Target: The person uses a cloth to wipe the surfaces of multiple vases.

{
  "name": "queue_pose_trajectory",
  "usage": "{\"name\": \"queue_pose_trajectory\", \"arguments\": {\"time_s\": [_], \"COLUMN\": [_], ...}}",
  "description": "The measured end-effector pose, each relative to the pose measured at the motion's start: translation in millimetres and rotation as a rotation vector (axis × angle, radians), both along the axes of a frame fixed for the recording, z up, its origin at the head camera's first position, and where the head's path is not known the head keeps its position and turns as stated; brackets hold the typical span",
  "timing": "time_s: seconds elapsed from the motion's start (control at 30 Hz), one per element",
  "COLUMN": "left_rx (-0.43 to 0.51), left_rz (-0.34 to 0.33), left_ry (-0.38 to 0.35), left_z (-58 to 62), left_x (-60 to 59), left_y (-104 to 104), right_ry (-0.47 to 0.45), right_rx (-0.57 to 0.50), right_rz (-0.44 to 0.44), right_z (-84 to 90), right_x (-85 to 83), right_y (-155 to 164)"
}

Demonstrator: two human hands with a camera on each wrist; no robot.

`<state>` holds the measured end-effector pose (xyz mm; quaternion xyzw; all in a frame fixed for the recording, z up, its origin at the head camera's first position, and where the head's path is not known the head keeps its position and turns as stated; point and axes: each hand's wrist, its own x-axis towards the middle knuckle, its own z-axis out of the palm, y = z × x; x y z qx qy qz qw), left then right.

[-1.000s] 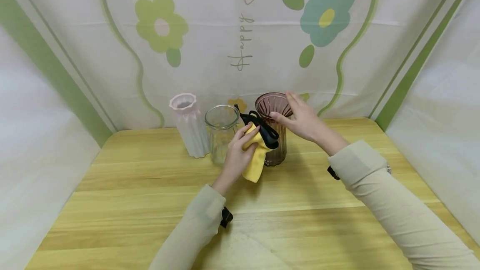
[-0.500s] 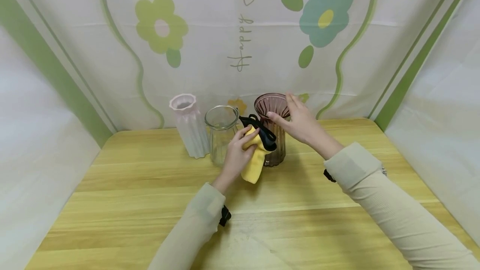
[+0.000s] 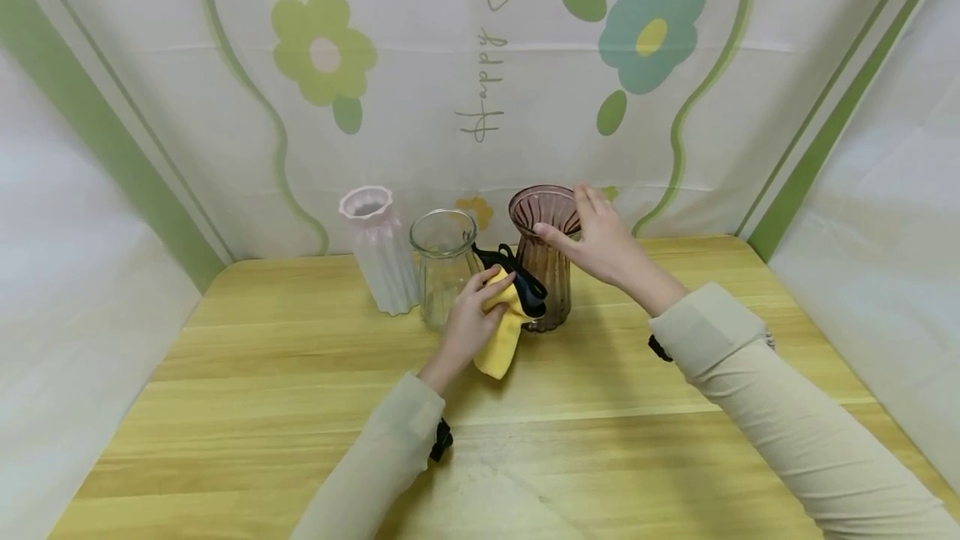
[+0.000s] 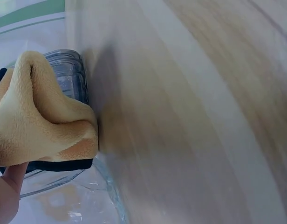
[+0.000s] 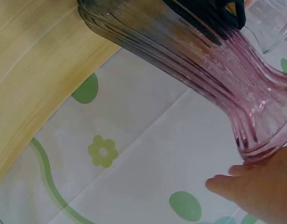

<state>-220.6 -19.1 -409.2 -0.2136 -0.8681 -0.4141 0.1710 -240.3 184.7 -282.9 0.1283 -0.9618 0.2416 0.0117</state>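
Note:
In the head view my left hand (image 3: pixel 471 325) pinches a yellow cloth with black trim and a loop (image 3: pixel 501 348) between thumb and fingers. The cloth overlaps the lower side of a ribbed purple glass vase (image 3: pixel 551 261), which stands upright. My right hand (image 3: pixel 609 244) holds that vase at its flared rim, thumb at the front and fingers along the right side. In the right wrist view the fingers (image 5: pixel 222 186) show beside the rim. The left wrist view has the folded cloth (image 4: pixel 50 121) against ribbed glass, with only part of the hand showing.
A clear glass jar (image 3: pixel 442 265) stands just left of the cloth, partly behind the left hand. Further left is a pale pink and white fluted vase (image 3: pixel 382 261). Behind the wooden table (image 3: pixel 247 407) hangs a flower-printed curtain (image 3: pixel 420 90).
My left hand has moved the cloth down and slightly left along the purple vase. The right hand has shifted slightly left and stays at the rim.

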Motion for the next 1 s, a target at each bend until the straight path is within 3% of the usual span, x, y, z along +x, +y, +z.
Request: {"name": "queue_pose_trajectory", "arguments": {"time_s": [0.27, 0.57, 0.77, 1.0], "left_rx": [0.049, 0.126, 0.119, 0.128], "left_rz": [0.001, 0.048, 0.048, 0.042], "left_ry": [0.045, 0.147, 0.133, 0.055], "left_z": [2.8, 23.7, 32.9, 23.0], "left_x": [0.8, -1.6, -1.6, -4.2], "left_y": [1, 8, 13, 16], "right_ry": [-0.023, -0.048, -0.044, -0.024], "right_rx": [-0.007, -0.030, -0.027, -0.035], "right_rz": [0.095, 0.087, 0.035, -0.014], "right_z": [0.2, -1.8, -1.8, -2.4], "right_x": [-6.6, -6.5, -4.6, -1.3], "right_y": [12, 8, 3, -3]}}
